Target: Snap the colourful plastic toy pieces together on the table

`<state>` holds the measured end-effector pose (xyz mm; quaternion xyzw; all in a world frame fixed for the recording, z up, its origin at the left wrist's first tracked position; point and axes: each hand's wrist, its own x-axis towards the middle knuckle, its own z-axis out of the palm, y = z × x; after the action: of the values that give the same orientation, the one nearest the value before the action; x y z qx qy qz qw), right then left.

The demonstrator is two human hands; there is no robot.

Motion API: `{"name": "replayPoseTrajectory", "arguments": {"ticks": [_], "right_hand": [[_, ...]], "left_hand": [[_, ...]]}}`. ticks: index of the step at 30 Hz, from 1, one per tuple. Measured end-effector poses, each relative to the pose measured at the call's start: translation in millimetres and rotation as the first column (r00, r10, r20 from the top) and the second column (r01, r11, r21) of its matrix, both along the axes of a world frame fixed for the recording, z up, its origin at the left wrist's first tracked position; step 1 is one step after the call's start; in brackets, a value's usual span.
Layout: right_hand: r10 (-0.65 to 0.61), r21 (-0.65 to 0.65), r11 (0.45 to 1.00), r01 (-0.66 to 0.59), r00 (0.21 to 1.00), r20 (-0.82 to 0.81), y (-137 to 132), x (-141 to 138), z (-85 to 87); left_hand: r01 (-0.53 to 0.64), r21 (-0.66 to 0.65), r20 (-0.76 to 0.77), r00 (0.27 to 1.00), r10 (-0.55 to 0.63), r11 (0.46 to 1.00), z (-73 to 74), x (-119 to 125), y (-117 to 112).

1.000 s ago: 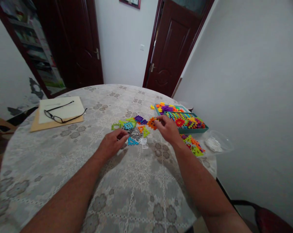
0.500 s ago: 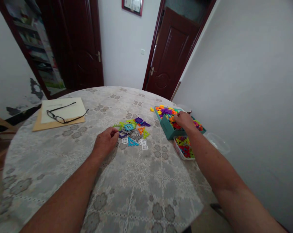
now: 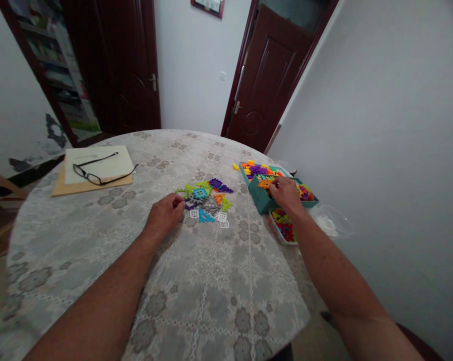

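Note:
A flat cluster of colourful interlocking plastic pieces lies near the middle of the round table. My left hand rests at the cluster's left edge, fingers curled, touching a purple piece. My right hand reaches into the teal box full of mixed coloured pieces, its fingers pinched on an orange piece. A small clear tray of red, green and purple pieces sits just below that wrist.
Black glasses lie on white paper over a tan folder at the table's far left. A clear plastic lid sits at the right edge near the wall. Two dark wooden doors stand behind the table.
My right hand left the cluster with the orange piece and moved right into the teal box. My left hand shifted slightly up along the cluster's left edge.

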<state>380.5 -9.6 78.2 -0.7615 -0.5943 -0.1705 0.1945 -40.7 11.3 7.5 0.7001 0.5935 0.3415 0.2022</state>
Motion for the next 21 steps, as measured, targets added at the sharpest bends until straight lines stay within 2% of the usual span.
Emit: {"name": "replayPoseTrajectory", "arguments": {"ticks": [4, 7, 11, 15, 21], "right_hand": [[0.052, 0.053, 0.997, -0.056, 0.997, 0.065, -1, 0, -7.9], [0.081, -0.041, 0.996, -0.076, 0.987, 0.139, -3, -6, -5.1], [0.059, -0.188, 0.982, -0.018, 0.974, 0.218, -6, -17, 6.0], [0.074, -0.227, 0.974, -0.002, 0.949, 0.307, -7, -24, 12.7], [0.105, -0.227, 0.974, -0.013, 0.912, 0.397, -4, -30, 10.4]], "left_hand": [[0.011, -0.011, -0.002, 1.000, -0.011, 1.000, -2.6, 0, 1], [0.023, -0.007, -0.001, 1.000, -0.023, 1.000, -2.8, 0, 0], [0.027, -0.006, -0.013, 1.000, -0.027, 1.000, -0.6, 0, -1], [0.025, -0.005, -0.007, 1.000, -0.025, 1.000, 1.2, 0, -2], [0.030, -0.003, -0.013, 0.999, -0.030, 1.000, 0.9, 1, -2]]}}
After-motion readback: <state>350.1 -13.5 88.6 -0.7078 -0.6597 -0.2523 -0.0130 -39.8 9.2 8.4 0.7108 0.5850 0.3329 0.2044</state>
